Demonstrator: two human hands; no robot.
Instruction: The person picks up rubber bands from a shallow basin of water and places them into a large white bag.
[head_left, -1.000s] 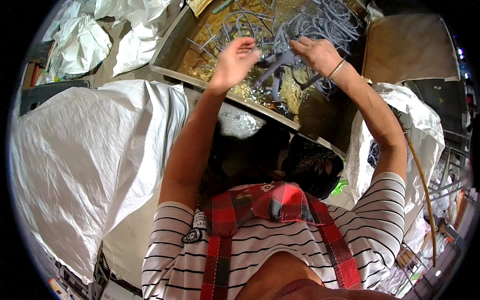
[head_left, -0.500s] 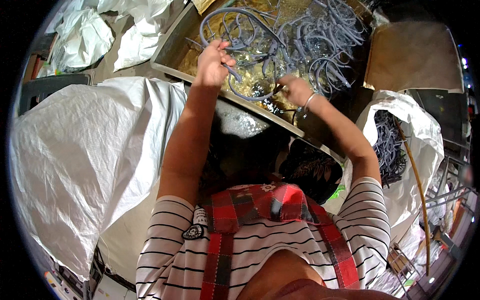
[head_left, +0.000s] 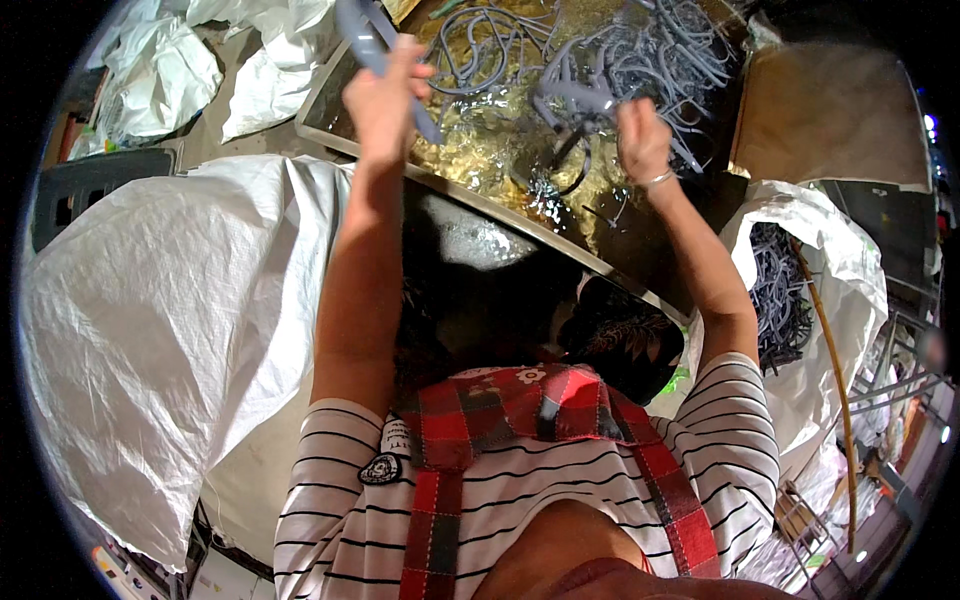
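Observation:
Over the left part of a metal water tank [head_left: 470, 203], my left hand [head_left: 382, 108] is closed round a grey rubbery tube [head_left: 364, 38]. One end of that tube sticks up past the fingers, and the other hangs down toward the water. My right hand [head_left: 643, 142] is closed beside a blurred bunch of grey tubing [head_left: 575, 97], which it seems to grip at one end. Dark loops hang below that bunch into the rippling water. Behind my right hand lies a tangled heap of grey tubes [head_left: 665, 55], partly under water. A looser coil [head_left: 478, 62] lies between my hands.
On the right stands a white sack [head_left: 850, 250] filled with dark grey strips [head_left: 780, 300], a thin stick [head_left: 832, 370] leaning on it. A brown board [head_left: 830, 120] lies beyond it. A large white sack [head_left: 170, 300] covers the left side, with crumpled white bags [head_left: 165, 75] behind.
My left hand has moved up and left, lifting the grey tube. My right hand has moved right and up, away from the near rim. The long loop between them is gone.

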